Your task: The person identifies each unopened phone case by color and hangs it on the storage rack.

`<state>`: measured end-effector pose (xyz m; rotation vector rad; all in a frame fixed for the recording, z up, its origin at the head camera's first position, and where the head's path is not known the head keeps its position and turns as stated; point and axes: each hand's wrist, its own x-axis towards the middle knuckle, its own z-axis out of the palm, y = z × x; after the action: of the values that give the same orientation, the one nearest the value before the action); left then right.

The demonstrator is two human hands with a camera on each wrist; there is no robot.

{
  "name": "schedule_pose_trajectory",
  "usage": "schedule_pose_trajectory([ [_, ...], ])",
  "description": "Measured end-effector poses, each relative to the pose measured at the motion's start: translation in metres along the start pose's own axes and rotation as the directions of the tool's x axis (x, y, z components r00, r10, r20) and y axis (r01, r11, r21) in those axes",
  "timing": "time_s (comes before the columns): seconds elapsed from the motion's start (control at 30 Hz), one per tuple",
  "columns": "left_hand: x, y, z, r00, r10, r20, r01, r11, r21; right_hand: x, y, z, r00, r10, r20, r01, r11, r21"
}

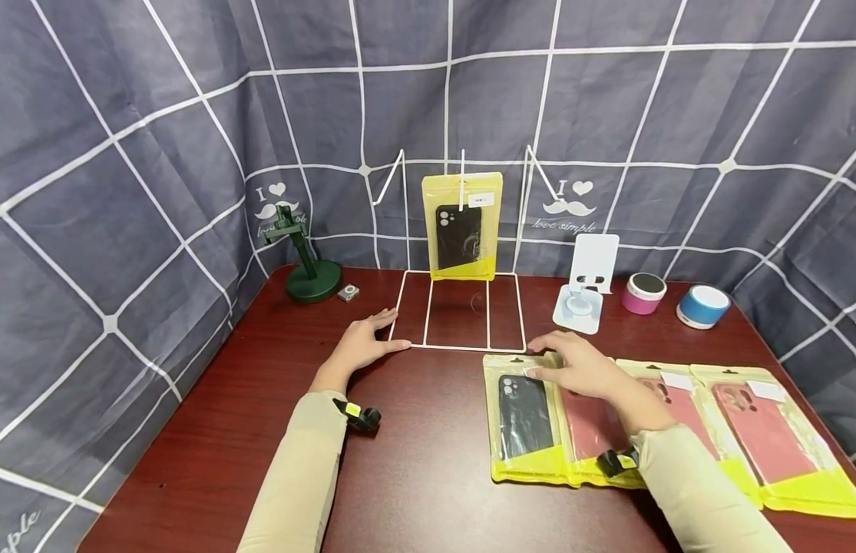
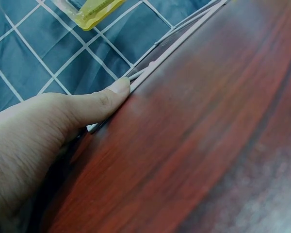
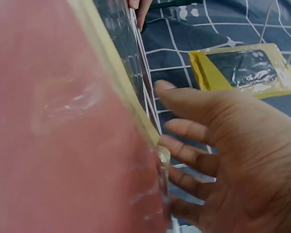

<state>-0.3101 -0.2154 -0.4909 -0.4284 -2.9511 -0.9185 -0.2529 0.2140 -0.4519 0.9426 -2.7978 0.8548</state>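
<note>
My left hand (image 1: 367,340) lies flat on the dark red table (image 1: 414,476), fingers straight, its thumb (image 2: 110,96) against the front left corner of a white wire rack (image 1: 462,311). A yellow-edged packet with a black phone case (image 1: 461,227) hangs upright on that rack. My right hand (image 1: 571,366) rests with relaxed fingers (image 3: 194,104) on the top edges of a black-case packet (image 1: 525,418) and a pink-case packet (image 1: 592,434). Two more pink-case packets (image 1: 766,430) lie in a row to the right.
A green stand (image 1: 309,270) and a small silver object (image 1: 348,293) sit at the back left. At the back right stand a white phone holder (image 1: 588,283), a pink speaker (image 1: 644,293) and a blue speaker (image 1: 702,306). Grey checked cloth (image 1: 123,192) surrounds the table.
</note>
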Motion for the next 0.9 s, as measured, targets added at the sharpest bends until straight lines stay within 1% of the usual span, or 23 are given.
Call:
schedule_pose_trajectory([
  [0.13,0.0,0.0,0.001,1.0,0.001,0.014,-0.001,1.0,0.003,-0.004,0.005,0.003,0.999,0.029,0.029,-0.028,0.999,-0.019],
  [0.33,0.001,0.001,-0.001,1.0,-0.002,0.005,0.002,1.0,-0.011,-0.003,0.011,0.006,1.0,0.025,0.002,-0.025,1.0,-0.005],
  [0.43,0.0,0.0,-0.001,1.0,-0.004,0.008,0.004,1.0,-0.001,-0.002,0.015,0.01,1.0,0.011,-0.013,-0.011,1.0,-0.002],
  [0.63,-0.002,0.001,-0.002,1.0,-0.008,0.008,0.008,1.0,-0.008,-0.001,0.018,0.018,0.997,-0.024,-0.076,0.023,1.0,-0.018],
  [0.77,-0.002,0.003,-0.004,1.0,-0.013,0.011,0.013,1.0,0.0,0.001,0.015,0.02,0.996,-0.038,-0.078,0.034,0.998,-0.051],
  [0.9,-0.001,0.003,-0.004,1.0,-0.003,0.012,0.003,1.0,0.012,0.001,0.017,0.023,0.994,-0.076,-0.082,0.07,0.995,-0.076],
])
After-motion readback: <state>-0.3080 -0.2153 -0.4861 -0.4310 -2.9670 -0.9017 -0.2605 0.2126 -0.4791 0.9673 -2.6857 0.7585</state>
